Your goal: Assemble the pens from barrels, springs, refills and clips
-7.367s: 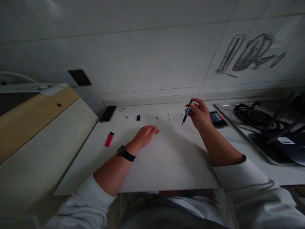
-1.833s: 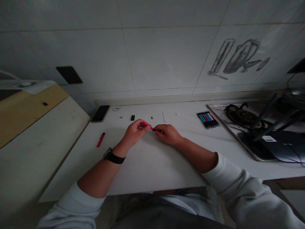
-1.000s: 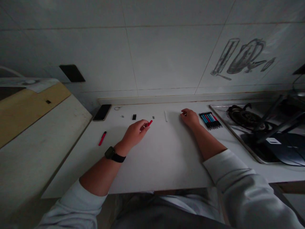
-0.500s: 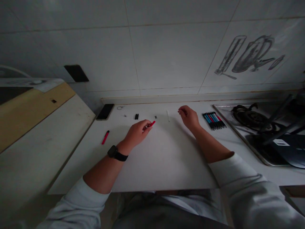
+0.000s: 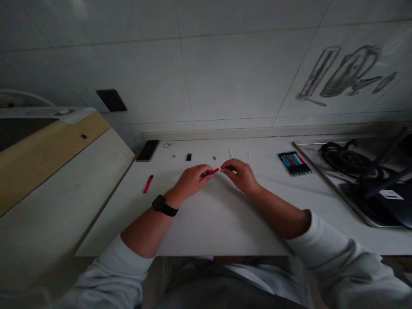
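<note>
My left hand (image 5: 193, 178) is closed around a red pen barrel (image 5: 214, 171), whose end points toward the right. Just off that end, my right hand (image 5: 240, 175) has its fingers pinched together; whatever is in them is too small to make out. Behind the right hand lie thin white pen refills (image 5: 231, 153), partly hidden by it. On the white counter (image 5: 222, 223) beyond my hands are small dark parts (image 5: 214, 158), two short black pieces (image 5: 189, 157), a tiny metallic bit (image 5: 174, 156) and a tiny white piece (image 5: 248, 154). A red pen part with a black end (image 5: 148, 184) rests left of my left hand.
A row of several pens (image 5: 295, 163) in blue, red and black lies to the right. Past it sits a gas stove (image 5: 341, 171). A phone (image 5: 148, 150) and a thin ring (image 5: 167, 145) are at the back left. A pale cabinet (image 5: 64, 184) borders the left side.
My right hand has moved left and toward me, up to the end of the red barrel. The tiny white piece it covered now shows. My left hand still holds the barrel.
</note>
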`<state>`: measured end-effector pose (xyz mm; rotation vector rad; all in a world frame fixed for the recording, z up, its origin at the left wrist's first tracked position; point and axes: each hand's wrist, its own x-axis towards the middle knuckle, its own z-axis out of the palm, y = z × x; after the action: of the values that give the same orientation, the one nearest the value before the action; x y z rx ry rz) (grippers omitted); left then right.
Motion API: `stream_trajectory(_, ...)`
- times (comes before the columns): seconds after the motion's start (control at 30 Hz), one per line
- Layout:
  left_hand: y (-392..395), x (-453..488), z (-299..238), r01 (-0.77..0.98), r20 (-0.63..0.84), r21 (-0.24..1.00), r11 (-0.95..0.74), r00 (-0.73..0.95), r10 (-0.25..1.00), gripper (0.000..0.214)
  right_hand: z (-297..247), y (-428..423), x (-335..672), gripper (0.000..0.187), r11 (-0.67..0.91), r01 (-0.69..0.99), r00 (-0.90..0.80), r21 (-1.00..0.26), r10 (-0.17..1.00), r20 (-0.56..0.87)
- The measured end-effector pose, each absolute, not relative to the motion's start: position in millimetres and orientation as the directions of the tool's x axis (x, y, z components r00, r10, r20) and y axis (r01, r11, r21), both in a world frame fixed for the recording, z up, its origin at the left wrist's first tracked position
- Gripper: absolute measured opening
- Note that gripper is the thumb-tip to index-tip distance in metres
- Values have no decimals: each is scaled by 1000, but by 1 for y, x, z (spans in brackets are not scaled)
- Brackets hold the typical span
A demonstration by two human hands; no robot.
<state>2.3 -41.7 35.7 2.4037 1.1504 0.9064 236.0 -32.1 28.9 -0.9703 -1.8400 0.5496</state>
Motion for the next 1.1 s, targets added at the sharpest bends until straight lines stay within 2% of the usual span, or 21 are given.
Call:
stream_trajectory(0.43, -43, 3, 37, 576, 379, 503, -644, 523, 764, 15, 32, -34, 236, 17, 639, 388, -340, -664, 769, 542)
stream_trajectory(0.73, -45, 5, 39, 566, 384, 512, -646, 523, 761, 12, 25, -33, 229, 22, 492, 183, -365, -851, 838, 406)
stream_trajectory(0.93, -41, 1, 38, 590, 395, 505, -630, 491, 777, 11, 37, -28, 236, 31, 315, -56, -213, -947, 923, 320)
stream_trajectory(1.1, -38, -3, 35, 618, 396, 486, -618, 474, 786, 18, 49, -16, 254, 34, 326, -68, -79, -943, 940, 331)
